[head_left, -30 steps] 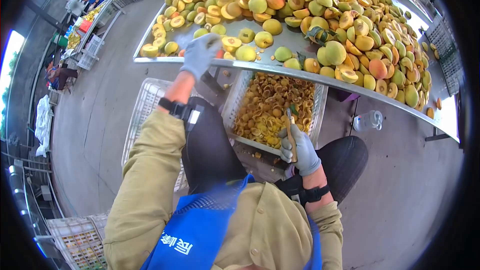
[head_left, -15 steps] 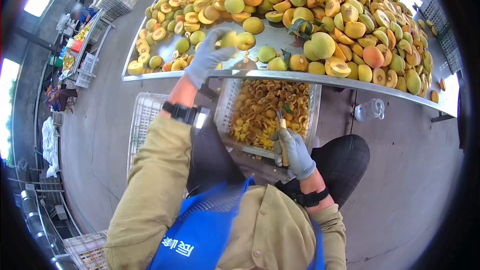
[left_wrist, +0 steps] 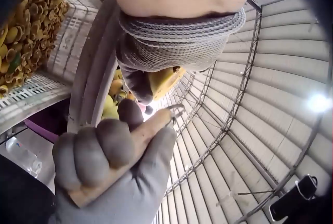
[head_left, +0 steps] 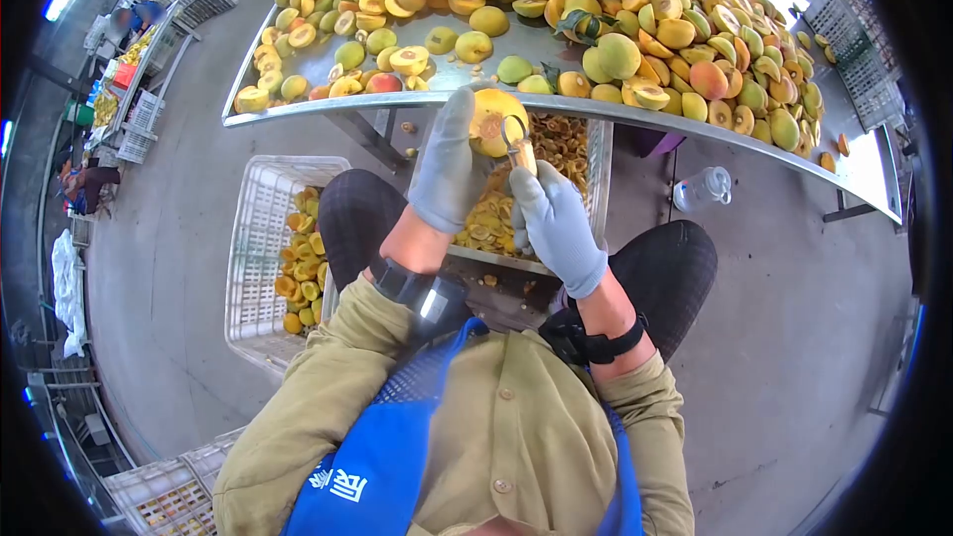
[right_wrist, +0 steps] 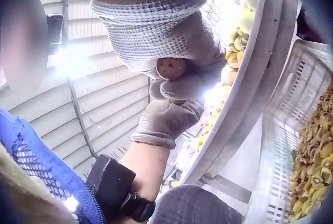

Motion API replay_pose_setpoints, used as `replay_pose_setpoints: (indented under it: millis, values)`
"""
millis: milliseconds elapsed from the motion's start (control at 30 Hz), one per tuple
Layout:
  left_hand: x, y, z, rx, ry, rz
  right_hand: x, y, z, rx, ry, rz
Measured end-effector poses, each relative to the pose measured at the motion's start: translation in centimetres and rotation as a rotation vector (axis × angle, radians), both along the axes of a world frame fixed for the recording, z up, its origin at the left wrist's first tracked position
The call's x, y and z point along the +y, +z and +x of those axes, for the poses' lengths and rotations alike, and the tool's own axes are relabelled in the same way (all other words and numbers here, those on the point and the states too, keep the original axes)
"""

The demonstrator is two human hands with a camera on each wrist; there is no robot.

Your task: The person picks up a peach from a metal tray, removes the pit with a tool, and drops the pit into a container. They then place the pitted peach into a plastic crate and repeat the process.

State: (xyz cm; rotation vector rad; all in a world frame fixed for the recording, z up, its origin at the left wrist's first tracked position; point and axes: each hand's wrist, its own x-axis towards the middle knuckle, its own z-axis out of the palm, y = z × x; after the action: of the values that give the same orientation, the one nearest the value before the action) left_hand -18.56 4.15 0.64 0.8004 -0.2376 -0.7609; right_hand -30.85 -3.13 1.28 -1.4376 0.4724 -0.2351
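Over the front of the metal table, my gloved left hand [head_left: 446, 171] holds a yellow peach half [head_left: 491, 122] with its cut face up. My gloved right hand [head_left: 558, 223] grips the wooden handle of a pitting tool [head_left: 523, 156], whose curved metal loop overlaps the peach's cut face in the head view. From the left wrist, the right hand [left_wrist: 114, 161] shows with its fingers curled round the handle [left_wrist: 148, 133], and the peach half [left_wrist: 165, 82] is partly hidden behind the left hand [left_wrist: 174, 47]. In the right wrist view, only the handle's round end [right_wrist: 170, 68] shows below the right hand [right_wrist: 156, 34].
Peaches and peach halves [head_left: 675, 35] lie heaped on the metal table [head_left: 328, 105]. Below its front edge stands a white crate [head_left: 599, 179] of pits and scraps. Another crate [head_left: 260, 238] at left holds hollowed halves. A clear plastic jug [head_left: 703, 189] sits on the floor at right.
My left hand has picked up a peach from the table and brought it back toward the middle. My right hand has risen with the pitting tool to meet it.
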Motion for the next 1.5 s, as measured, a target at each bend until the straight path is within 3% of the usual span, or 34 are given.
replay_pose_setpoints:
  millis: [133, 333, 433, 633, 733, 800, 867, 933, 967, 1067, 1200, 1300, 1433, 1500]
  values:
    - [0.2, 0.6, -1.0, -0.143, 0.065, 0.042, 0.1, -1.1, 0.3, -0.011, -0.037, -0.238]
    - [-0.3, 0.7, -1.7, -0.219, 0.163, 0.100, 1.1, -0.5, 0.4, 0.008, -0.065, -0.133]
    - [-0.8, 0.5, -1.9, -0.215, 0.206, 0.116, 1.2, -2.4, 1.0, -0.107, -0.085, -0.272]
    - [-1.7, -0.6, -0.6, -0.415, 0.273, 0.177, 1.1, 1.4, 0.2, 0.000, 0.038, 0.263]
    - [-1.5, -1.4, -0.3, -0.532, 0.329, 0.257, 0.9, -0.2, 0.7, 0.039, 0.064, 0.198]
    - [-1.5, -1.4, -0.6, -0.559, 0.354, 0.279, 1.3, -3.5, 1.8, -0.009, -0.037, -0.185]
    - [-1.5, -1.2, -0.5, -0.554, 0.367, 0.259, 1.0, -4.1, 2.6, -0.007, -0.080, -0.396]
    - [-1.1, -1.5, -0.3, -0.555, 0.360, 0.296, 1.2, -3.8, 2.5, 0.054, -0.054, -0.420]
    - [-0.9, -1.7, -0.2, -0.585, 0.366, 0.327, 1.2, -4.4, 2.6, 0.048, -0.027, -0.396]
    - [-0.6, -2.7, 0.2, -0.605, 0.387, 0.364, 1.0, -0.8, 1.2, 0.035, 0.158, 0.238]
    - [-0.3, -2.7, -0.1, -0.543, 0.368, 0.326, 1.2, -1.9, 1.8, 0.088, 0.138, 0.098]
    - [0.0, -2.5, -0.2, -0.550, 0.367, 0.357, 1.6, -4.7, 2.5, 0.023, 0.058, -0.213]
    - [0.6, -2.6, 0.2, -0.568, 0.338, 0.296, 1.2, -1.1, 1.2, 0.003, 0.264, 0.442]
    - [0.9, -2.6, 0.2, -0.629, 0.349, 0.316, 1.2, -1.3, 1.2, 0.017, 0.274, 0.542]
